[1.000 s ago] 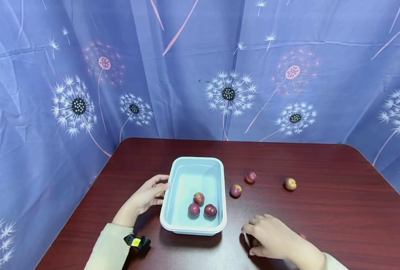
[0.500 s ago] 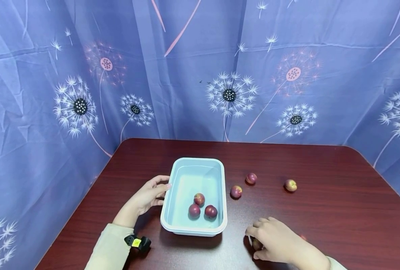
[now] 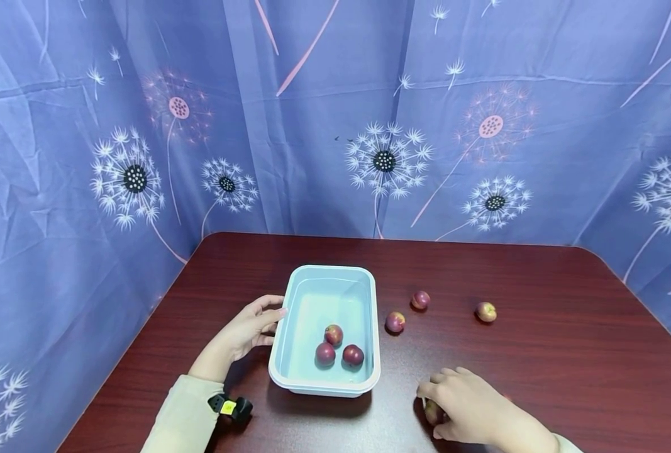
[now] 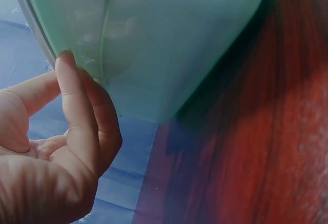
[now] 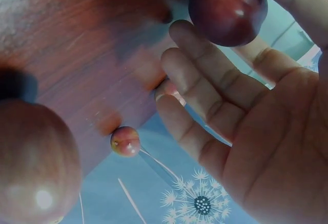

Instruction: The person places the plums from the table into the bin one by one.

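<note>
My left hand (image 3: 251, 328) pinches the left rim of a pale blue plastic basin (image 3: 325, 383), its thumb over the rim and fingers along the outer wall; the left wrist view shows the same grip on the basin (image 4: 169, 39). Three dark red plums (image 3: 326, 353) lie inside near the front. Right of the basin, my right hand (image 3: 466, 406) holds a plum (image 3: 433, 412) between thumb and fingers, low over the table. In the right wrist view this plum (image 5: 228, 11) sits by the fingertips, while the other fingers extend loosely.
Two plums (image 3: 395, 322) (image 3: 421, 300) lie just right of the basin, and a yellower plum (image 3: 486, 312) farther right. Another plum (image 5: 36, 162) looms near the right wrist, mostly hidden by the arm in the head view. A blue dandelion-print curtain (image 3: 312, 126) surrounds the dark red table (image 3: 567, 327).
My right hand has shifted slightly right and toward the front edge, and the plum at its fingers has moved with it and shows more. My left hand and the basin stay put.
</note>
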Demonstrator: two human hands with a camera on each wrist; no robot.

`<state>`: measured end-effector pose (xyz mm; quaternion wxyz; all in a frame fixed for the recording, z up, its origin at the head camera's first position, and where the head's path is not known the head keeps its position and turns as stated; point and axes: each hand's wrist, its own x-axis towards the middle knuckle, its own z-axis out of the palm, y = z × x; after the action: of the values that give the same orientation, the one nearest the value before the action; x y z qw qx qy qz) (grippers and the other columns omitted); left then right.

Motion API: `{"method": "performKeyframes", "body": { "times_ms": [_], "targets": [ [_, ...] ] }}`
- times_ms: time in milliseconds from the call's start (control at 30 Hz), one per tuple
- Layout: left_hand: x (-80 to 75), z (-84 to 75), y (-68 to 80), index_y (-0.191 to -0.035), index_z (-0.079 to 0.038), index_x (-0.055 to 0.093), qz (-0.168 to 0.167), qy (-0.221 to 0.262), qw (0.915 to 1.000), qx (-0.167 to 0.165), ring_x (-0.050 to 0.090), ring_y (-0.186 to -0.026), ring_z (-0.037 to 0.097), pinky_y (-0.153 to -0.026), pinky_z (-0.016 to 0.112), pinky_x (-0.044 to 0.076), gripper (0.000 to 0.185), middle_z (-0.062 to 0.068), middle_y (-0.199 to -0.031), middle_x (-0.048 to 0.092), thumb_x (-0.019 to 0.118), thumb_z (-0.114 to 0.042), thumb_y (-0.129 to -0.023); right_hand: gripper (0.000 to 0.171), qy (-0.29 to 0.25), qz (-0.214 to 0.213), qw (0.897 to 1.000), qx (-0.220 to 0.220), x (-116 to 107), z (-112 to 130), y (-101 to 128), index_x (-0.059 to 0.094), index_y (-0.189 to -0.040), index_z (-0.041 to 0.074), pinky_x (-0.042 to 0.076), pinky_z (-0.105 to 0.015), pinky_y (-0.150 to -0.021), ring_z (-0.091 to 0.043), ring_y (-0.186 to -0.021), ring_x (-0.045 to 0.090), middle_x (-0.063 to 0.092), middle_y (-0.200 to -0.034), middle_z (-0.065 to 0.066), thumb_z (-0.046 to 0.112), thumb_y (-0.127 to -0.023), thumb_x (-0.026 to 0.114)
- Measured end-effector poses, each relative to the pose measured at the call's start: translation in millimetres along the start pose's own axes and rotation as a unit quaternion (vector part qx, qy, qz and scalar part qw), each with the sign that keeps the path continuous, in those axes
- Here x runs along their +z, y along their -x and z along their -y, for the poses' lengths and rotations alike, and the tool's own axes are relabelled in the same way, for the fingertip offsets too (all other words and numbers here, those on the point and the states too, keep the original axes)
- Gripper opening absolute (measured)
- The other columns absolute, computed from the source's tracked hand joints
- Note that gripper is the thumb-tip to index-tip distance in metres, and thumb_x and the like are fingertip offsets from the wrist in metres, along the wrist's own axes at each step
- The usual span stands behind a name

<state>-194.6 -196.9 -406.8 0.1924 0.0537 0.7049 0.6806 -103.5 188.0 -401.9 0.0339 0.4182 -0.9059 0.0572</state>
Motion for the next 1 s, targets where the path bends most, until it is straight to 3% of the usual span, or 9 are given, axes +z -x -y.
{"method": "performKeyframes", "body": {
  "times_ms": [367, 1000],
  "targets": [
    [0.2, 1.1, 0.3, -0.140, 0.002, 0.031, -0.001, -0.005, 1.0000, 0.005, 0.065, -0.081, 0.013, -0.070, 0.028, 0.056, 0.054, 0.008, -0.105, 0.064, 0.054, -0.022, -0.097, 0.042, 0.008, -0.014, 1.000, 0.005, 1.6, -0.6, -0.5, 0.045, -0.067, 0.029, 0.033, -0.024, -0.056, 0.000, -0.066, 0.046, 0.038, -0.066, 0.022, 0.026, -0.054, 0.085],
    [1.3, 1.2, -0.3, -0.138, 0.000, 0.034, -0.015, -0.005, 0.9998, -0.009, 0.066, -0.081, 0.013, -0.068, 0.026, 0.056, 0.053, 0.010, -0.106, 0.064, 0.057, -0.022, -0.096, 0.042, 0.047, -0.090, 0.994, -0.033, -5.8, -3.4, -7.5, 0.046, -0.072, 0.026, 0.038, -0.025, -0.059, -0.001, -0.064, 0.042, 0.039, -0.068, 0.020, 0.033, -0.057, 0.084]
  ]
}}
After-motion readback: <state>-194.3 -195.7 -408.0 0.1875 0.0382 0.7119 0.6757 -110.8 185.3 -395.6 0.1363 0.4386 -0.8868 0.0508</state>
